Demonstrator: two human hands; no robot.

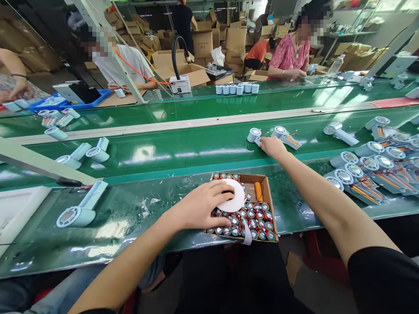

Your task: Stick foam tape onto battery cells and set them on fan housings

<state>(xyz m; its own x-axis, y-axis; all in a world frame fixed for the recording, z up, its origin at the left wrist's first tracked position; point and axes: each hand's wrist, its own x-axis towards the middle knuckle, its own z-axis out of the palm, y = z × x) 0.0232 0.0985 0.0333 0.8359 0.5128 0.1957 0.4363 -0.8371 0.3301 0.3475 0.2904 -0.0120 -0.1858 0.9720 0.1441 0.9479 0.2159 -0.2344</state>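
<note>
My left hand (204, 204) rests on a round white disc (236, 198), fingers spread over it. The disc lies on a cardboard box (274, 218) of teal-topped battery cells with red wires; an orange cell (258, 192) lies in the box's upper right. Reaching across the green belt (183, 152), my right hand (272, 146) has its fingers closed on the handle of a light-blue fan body (254, 134). Just beside that hand is another light-blue fan body (279, 131) with orange and red wiring.
Many light-blue fan bodies (369, 164) crowd the right side. One fan body (76, 216) lies at left, near a metal post (42, 162). A white foam tray (24, 205) is far left. Across the belt, people work near small blue parts (239, 89) and a white box (180, 84).
</note>
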